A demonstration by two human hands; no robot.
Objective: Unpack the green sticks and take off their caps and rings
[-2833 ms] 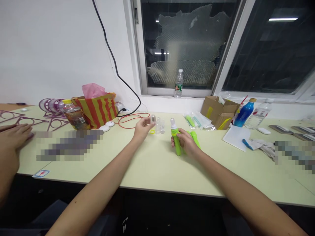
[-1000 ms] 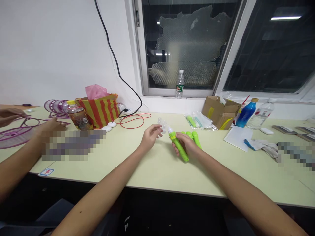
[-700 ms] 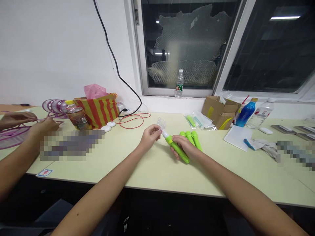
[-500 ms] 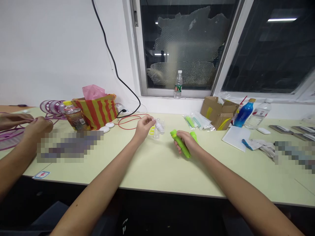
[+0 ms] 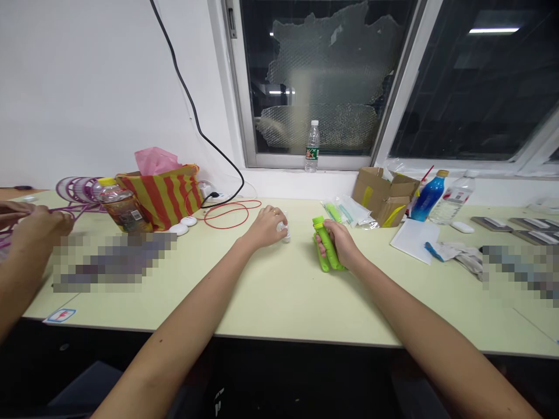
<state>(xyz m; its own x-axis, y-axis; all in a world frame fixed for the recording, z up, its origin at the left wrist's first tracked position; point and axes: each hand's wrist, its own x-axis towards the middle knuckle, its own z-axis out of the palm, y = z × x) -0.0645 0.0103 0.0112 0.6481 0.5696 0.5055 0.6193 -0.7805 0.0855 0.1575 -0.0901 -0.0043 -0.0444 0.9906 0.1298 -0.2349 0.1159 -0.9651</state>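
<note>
At the middle of the table [image 5: 271, 302], clamps the fingers of the right hand [image 5: 341, 240] round a tilted green tube [image 5: 332, 255], just beside another green tube [image 5: 324, 265]. Curls the left hand [image 5: 267, 226] over clear pieces [image 5: 286, 233]; cannot tell whether gripping. Farther out, carries a barcode [image 5: 136, 215] on the yellow-capped bottle [image 5: 124, 210], unreadably small writing on the sill bottle [image 5: 312, 141].

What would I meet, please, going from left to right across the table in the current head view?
Another person's hand, purple hoops, yellow-capped bottle, red cord, left hand, clear part, green tubes in the right hand, cardboard box, blue bottle, flat grey pieces.
</note>
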